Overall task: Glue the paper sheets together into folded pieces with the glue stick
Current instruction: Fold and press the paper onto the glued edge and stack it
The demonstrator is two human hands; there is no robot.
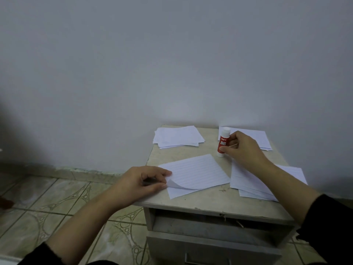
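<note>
**Corner lifted, glue stick in hand**

On the small cabinet top (191,204), the left hand (142,181) pinches the near-left corner of a lined sheet (196,172) and curls it up off the sheet beneath it. The right hand (241,148) grips the red-and-white glue stick (222,142), fingers wrapped round its barrel, holding it upright with its base at or just above the surface; its white cap looks to be on.

More lined paper lies in three stacks: one at the back left (177,136), one at the back right (254,137) behind the glue stick, and one at the front right (254,180) under the right forearm.

The sheets look thin, light and floppy, likely to slide or crease, so a corner pinch with the rest lying flat suits them. The glue stick is rigid and light; holding mid-barrel should give control for spreading.
</note>
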